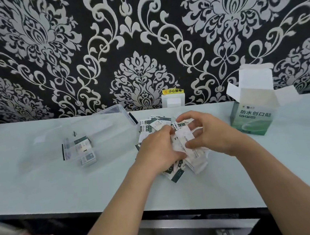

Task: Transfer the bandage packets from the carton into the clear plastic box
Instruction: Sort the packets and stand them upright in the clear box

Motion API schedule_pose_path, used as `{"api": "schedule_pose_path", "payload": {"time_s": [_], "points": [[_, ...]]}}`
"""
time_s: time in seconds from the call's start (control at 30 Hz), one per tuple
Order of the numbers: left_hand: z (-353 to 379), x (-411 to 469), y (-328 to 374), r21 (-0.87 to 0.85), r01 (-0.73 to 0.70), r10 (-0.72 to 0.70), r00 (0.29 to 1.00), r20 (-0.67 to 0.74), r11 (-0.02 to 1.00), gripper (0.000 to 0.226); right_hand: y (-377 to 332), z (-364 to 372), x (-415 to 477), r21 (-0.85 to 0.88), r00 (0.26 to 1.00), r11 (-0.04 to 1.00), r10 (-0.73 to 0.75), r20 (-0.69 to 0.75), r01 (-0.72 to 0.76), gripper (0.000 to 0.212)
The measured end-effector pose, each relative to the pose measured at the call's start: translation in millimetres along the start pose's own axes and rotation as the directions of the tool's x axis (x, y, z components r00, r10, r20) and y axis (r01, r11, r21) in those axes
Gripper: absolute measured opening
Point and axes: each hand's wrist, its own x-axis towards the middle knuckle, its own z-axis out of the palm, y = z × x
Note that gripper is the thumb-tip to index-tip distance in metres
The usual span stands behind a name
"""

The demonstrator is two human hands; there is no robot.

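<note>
Holding bandage packets (183,140) in a curled grip, left hand (158,148) and right hand (209,131) meet above the table (43,185)

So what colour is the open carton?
The carton is green with white flaps and lettering, seen in the head view.

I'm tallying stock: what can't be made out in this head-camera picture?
- Head view, pile of white-and-green bandage packets: the left hand and right hand cover its middle, so no count.
- Head view, open green-and-white cardboard carton: its front wall hides the inside; whether packets remain is unknown.
- Head view, small clear plastic box: blurred; packets inside cannot be counted.
</note>
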Motion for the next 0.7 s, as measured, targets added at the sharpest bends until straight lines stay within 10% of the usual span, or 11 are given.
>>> {"api": "schedule_pose_path", "payload": {"time_s": [0.23,0.7], "points": [[2.7,2.0,1.5,-0.087,0.023,-0.029,0.997,-0.07,0.996,0.015,10.4,-9.7,3.1,-0.016,0.999,0.999,0.048,-0.019,-0.048,0.038],[-14.0,5.5,5.2,-0.627,0.019,-0.163,0.971,-0.173,0.779,0.009,0.8,-4.1,-1.7,0.113,0.988,0.99,-0.068,-0.141,0.084,0.023]]}}
